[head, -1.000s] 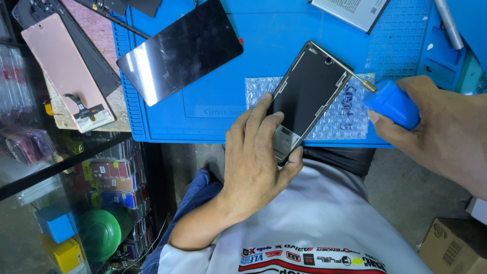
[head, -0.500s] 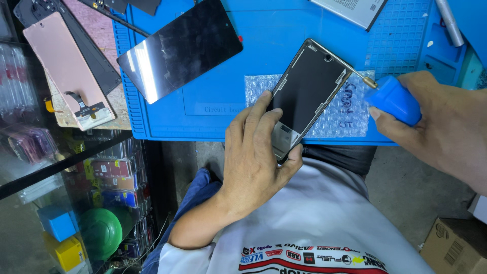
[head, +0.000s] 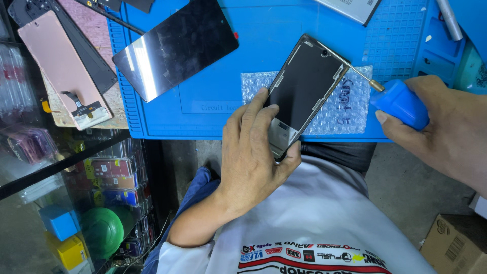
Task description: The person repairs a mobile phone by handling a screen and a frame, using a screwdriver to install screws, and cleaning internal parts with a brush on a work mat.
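Observation:
My left hand (head: 252, 152) grips the lower end of a phone frame (head: 304, 86), dark inside with a metal rim, held tilted over the edge of a blue work mat (head: 213, 101). My right hand (head: 446, 129) holds a screwdriver with a fat blue handle (head: 401, 104). Its thin metal shaft reaches left and its tip meets the frame's upper right edge. A sheet of bubble wrap (head: 345, 106) lies on the mat under the phone.
A loose black screen panel (head: 175, 48) lies on the mat at upper left. A pink phone back (head: 63, 68) and dark parts sit on a board at far left. Shelves with small boxes stand below left. A cardboard box (head: 451, 246) is at lower right.

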